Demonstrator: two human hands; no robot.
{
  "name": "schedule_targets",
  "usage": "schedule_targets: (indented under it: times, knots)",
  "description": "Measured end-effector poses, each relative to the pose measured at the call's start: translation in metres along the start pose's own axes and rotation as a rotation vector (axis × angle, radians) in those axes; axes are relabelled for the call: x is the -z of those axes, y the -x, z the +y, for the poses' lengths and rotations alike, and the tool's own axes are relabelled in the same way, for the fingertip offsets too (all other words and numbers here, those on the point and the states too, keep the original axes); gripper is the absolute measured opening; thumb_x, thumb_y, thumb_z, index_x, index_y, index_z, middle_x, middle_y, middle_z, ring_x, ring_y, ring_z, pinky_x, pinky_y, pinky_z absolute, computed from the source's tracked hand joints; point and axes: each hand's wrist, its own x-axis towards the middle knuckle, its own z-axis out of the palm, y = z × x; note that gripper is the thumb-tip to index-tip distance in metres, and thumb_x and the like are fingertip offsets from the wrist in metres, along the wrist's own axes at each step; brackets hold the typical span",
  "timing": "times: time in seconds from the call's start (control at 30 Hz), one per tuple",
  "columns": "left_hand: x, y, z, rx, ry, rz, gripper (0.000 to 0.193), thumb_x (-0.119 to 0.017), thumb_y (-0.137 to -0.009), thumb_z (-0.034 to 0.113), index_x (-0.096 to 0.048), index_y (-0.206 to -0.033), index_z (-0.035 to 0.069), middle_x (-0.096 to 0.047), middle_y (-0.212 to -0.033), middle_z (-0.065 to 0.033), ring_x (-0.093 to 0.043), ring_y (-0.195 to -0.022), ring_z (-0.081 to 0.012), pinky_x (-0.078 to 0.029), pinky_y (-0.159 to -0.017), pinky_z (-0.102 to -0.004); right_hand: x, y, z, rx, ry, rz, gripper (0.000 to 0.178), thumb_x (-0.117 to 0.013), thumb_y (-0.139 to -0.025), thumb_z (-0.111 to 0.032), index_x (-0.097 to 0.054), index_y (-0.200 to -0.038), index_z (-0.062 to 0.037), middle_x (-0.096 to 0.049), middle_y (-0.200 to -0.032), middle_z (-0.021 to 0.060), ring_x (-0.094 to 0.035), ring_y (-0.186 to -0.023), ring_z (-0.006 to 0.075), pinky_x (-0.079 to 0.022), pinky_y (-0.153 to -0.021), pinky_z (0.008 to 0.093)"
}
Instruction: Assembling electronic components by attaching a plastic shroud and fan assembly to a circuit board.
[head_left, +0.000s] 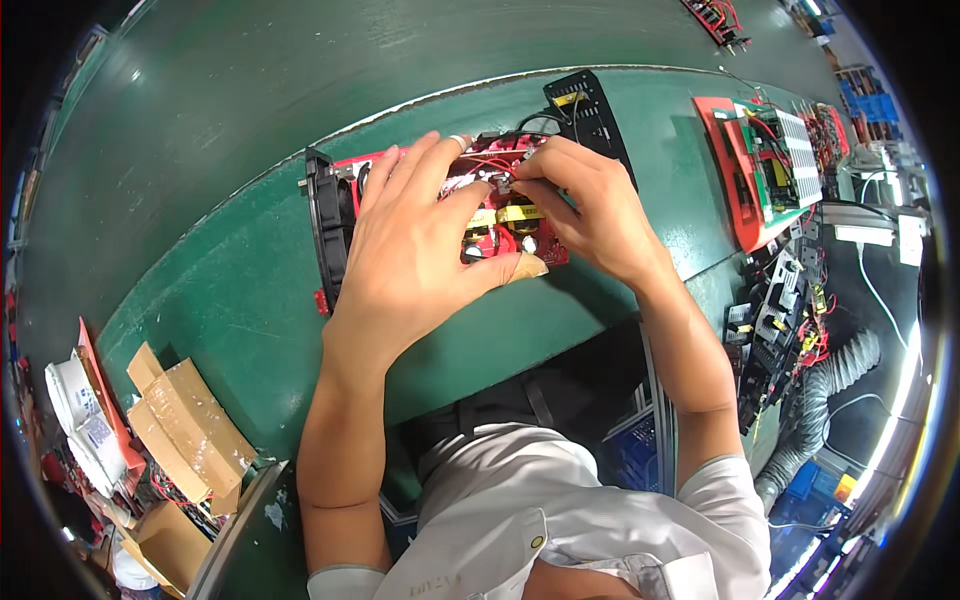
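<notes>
A red circuit board [548, 246] with yellow-wrapped transformers [517, 213] and red wires lies on the green bench in front of me. A black fan panel [328, 215] stands at its left end. My left hand [405, 240] rests over the board's left part, fingers spread, with a tan covering on the thumb tip. At the board's far right part, my right hand [590, 205] pinches near the red wires [492, 165]; what sits between its fingertips is too small to make out. Behind that hand lies a black perforated end plate [590, 105], with black cables running to the board.
To the right, an orange-red tray [728, 180] holds more circuit assemblies with silver heatsinks [798, 155]. Several black assemblies [775, 310] and a grey flexible duct [825, 400] are at lower right. A cardboard box [190, 420] and white reels [88, 425] sit at lower left.
</notes>
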Motion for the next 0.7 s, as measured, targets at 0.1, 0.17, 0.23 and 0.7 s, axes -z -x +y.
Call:
schedule_targets:
  times: [0.1,0.17,0.23,0.7]
  knots:
    - [-0.0002,0.0003,0.0001,0.002,0.009,0.001,0.071,-0.082,-0.066,0.05,-0.068,-0.111,-0.003,-0.052,-0.134,-0.0227,-0.046,-0.129,-0.0402,-0.029,-0.113,-0.0538,0.0004,0.0,-0.0006,-0.008,-0.002,0.0,0.015,-0.07,-0.082,0.003,-0.063,-0.094,0.0003,-0.061,-0.083,0.0132,-0.061,-0.074,0.0325,-0.049,-0.065,0.038]
    - [-0.0002,0.0004,0.0,0.0,0.012,0.003,0.071,-0.083,-0.066,0.049,-0.068,-0.112,-0.003,-0.052,-0.135,-0.0227,-0.046,-0.129,-0.0403,-0.029,-0.113,-0.0538,0.0013,-0.0002,-0.0011,-0.009,-0.009,-0.019,0.014,-0.069,-0.082,0.002,-0.063,-0.094,0.0002,-0.061,-0.084,0.0133,-0.061,-0.075,0.033,-0.049,-0.065,0.0381]
    - [-0.0002,0.0005,-0.0004,0.005,0.004,-0.013,0.071,-0.083,-0.066,0.049,-0.068,-0.113,-0.002,-0.051,-0.136,-0.0227,-0.045,-0.131,-0.04,-0.029,-0.113,-0.0537,0.0013,-0.0002,-0.0014,-0.022,0.001,-0.026,0.013,-0.069,-0.084,0.0,-0.063,-0.095,0.0004,-0.061,-0.084,0.013,-0.061,-0.074,0.0321,-0.049,-0.065,0.0374]
    - [-0.0036,-0.0019,0.0011,-0.002,-0.132,-0.096,0.053,-0.071,-0.08,0.053,-0.072,-0.116,0.013,-0.047,-0.143,-0.0207,-0.04,-0.136,-0.0366,-0.026,-0.114,-0.0523,-0.0041,-0.0006,0.0035,-0.143,-0.054,-0.007,0.013,-0.069,-0.088,-0.01,-0.065,-0.093,0.0013,-0.062,-0.08,0.0126,-0.058,-0.066,0.0249,-0.046,-0.06,0.034]
